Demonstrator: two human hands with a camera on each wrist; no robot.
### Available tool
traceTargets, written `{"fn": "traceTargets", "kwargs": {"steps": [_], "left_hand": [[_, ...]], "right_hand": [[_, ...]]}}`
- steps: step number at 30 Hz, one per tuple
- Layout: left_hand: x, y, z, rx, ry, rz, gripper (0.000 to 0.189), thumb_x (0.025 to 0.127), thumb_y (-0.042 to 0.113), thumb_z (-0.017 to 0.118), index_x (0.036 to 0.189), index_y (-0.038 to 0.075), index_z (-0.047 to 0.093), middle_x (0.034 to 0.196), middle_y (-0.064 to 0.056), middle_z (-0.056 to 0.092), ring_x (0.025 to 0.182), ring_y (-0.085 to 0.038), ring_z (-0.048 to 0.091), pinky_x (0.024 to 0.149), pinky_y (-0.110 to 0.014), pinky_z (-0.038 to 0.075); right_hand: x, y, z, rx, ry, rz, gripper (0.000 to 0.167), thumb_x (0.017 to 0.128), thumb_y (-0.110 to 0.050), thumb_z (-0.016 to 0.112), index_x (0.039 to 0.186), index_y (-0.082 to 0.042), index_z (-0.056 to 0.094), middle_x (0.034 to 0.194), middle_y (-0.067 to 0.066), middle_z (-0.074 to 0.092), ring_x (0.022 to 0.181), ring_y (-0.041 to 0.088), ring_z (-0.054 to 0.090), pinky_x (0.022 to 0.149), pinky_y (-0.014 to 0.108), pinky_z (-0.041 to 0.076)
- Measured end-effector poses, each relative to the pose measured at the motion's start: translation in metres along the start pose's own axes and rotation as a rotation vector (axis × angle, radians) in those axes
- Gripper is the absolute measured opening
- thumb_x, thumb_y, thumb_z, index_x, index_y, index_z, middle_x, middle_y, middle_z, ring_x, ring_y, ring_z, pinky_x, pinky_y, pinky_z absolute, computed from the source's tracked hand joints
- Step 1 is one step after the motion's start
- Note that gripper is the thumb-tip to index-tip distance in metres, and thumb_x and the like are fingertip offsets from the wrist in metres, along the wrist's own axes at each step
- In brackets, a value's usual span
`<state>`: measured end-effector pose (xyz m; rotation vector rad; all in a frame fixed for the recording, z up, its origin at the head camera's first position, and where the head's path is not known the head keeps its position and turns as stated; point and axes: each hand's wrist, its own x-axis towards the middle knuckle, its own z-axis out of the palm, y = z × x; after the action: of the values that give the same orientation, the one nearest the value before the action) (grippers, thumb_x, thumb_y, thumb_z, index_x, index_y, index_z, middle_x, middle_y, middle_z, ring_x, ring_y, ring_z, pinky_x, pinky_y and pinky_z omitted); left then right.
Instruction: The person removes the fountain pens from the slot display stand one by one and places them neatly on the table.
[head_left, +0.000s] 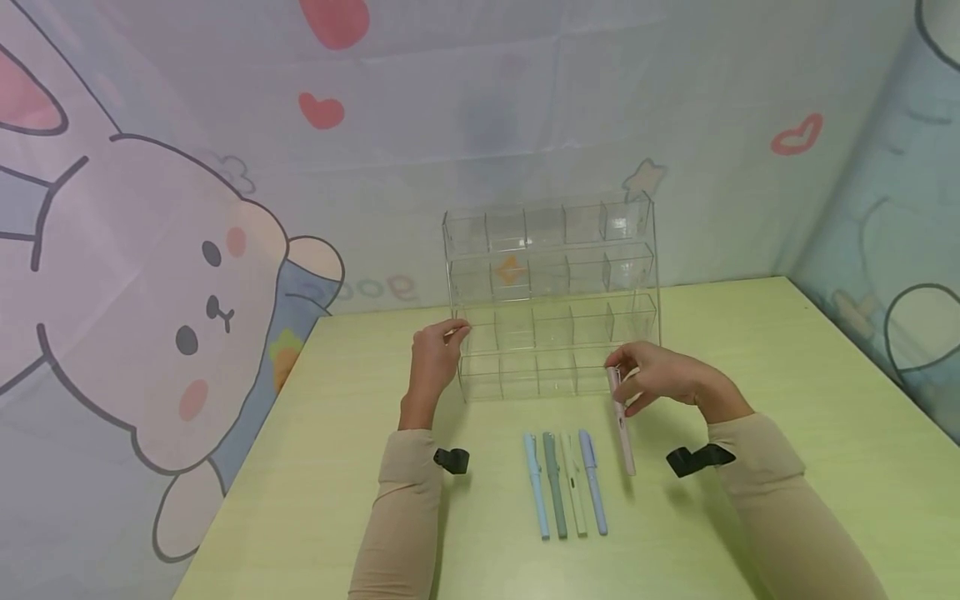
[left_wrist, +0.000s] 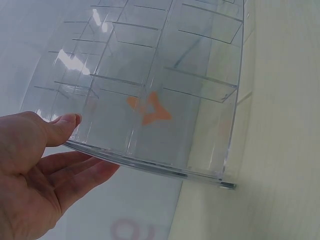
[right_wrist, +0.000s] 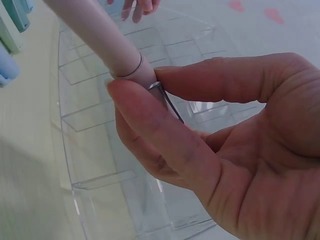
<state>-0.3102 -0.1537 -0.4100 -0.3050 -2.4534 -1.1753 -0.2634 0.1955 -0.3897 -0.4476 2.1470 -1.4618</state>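
Note:
A clear tiered rack (head_left: 555, 327) with rows of small compartments stands near the back of the table. My left hand (head_left: 435, 360) holds its left side edge; in the left wrist view the thumb (left_wrist: 65, 127) lies on one face of the panel and the fingers reach behind it. With thumb and fingertips, my right hand (head_left: 660, 373) pinches a pale pink pen (head_left: 624, 433) near its clip end, in front of the rack's lower right corner. The pen slants, its other end toward me. In the right wrist view, a metal clip (right_wrist: 167, 100) shows between the fingers.
Left of the pink pen, a light blue pen (head_left: 537, 492), a dark green pen (head_left: 555, 487), a cream pen (head_left: 576, 496) and a lavender pen (head_left: 594, 483) lie side by side on the yellow-green table (head_left: 300, 517). A printed cloth (head_left: 420, 125) hangs behind the rack.

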Motion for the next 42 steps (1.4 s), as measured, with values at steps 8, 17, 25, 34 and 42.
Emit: {"fn": "traceTargets", "kwargs": {"steps": [8, 17, 25, 34, 42], "left_hand": [[0.0, -0.001, 0.001, 0.009, 0.003, -0.004, 0.021, 0.1, 0.018, 0.064, 0.113, 0.006, 0.076, 0.11, -0.011, 0.074, 0.103, -0.029, 0.071, 0.082, -0.044, 0.057], [0.001, -0.001, 0.001, 0.007, 0.008, -0.001, 0.02, 0.1, 0.018, 0.064, 0.112, 0.007, 0.077, 0.109, -0.011, 0.074, 0.103, -0.029, 0.071, 0.079, -0.044, 0.057], [0.001, -0.002, 0.002, 0.007, 0.009, -0.004, 0.02, 0.1, 0.017, 0.064, 0.111, 0.007, 0.077, 0.108, -0.011, 0.074, 0.103, -0.029, 0.071, 0.079, -0.042, 0.057], [0.0, 0.0, 0.001, -0.006, 0.01, 0.008, 0.02, 0.1, 0.017, 0.064, 0.11, 0.005, 0.077, 0.108, -0.012, 0.074, 0.101, -0.029, 0.071, 0.075, -0.042, 0.057], [0.001, -0.001, 0.001, -0.002, 0.006, 0.007, 0.02, 0.1, 0.017, 0.064, 0.11, 0.006, 0.077, 0.108, -0.012, 0.074, 0.102, -0.029, 0.071, 0.079, -0.043, 0.057]], "right_hand": [[0.007, 0.007, 0.006, -0.002, -0.021, 0.034, 0.059, 0.085, 0.009, 0.066, 0.134, 0.02, 0.036, 0.107, 0.023, 0.045, 0.084, 0.03, 0.062, 0.076, 0.045, 0.059], [0.015, 0.015, 0.013, 0.004, -0.056, 0.092, 0.055, 0.085, 0.01, 0.065, 0.133, 0.015, 0.039, 0.114, 0.027, 0.046, 0.087, 0.031, 0.062, 0.076, 0.046, 0.059], [0.02, 0.023, 0.019, -0.013, -0.11, 0.086, 0.045, 0.085, 0.011, 0.066, 0.125, 0.017, 0.046, 0.101, 0.021, 0.052, 0.083, 0.029, 0.065, 0.075, 0.045, 0.059], [0.025, 0.032, 0.019, -0.051, -0.179, 0.1, 0.033, 0.085, 0.01, 0.068, 0.114, 0.016, 0.055, 0.094, 0.018, 0.059, 0.081, 0.025, 0.066, 0.076, 0.043, 0.059], [0.025, 0.034, 0.021, -0.165, -0.194, 0.091, 0.027, 0.083, 0.007, 0.073, 0.108, 0.011, 0.063, 0.091, 0.016, 0.064, 0.077, 0.025, 0.068, 0.073, 0.04, 0.059]]}}
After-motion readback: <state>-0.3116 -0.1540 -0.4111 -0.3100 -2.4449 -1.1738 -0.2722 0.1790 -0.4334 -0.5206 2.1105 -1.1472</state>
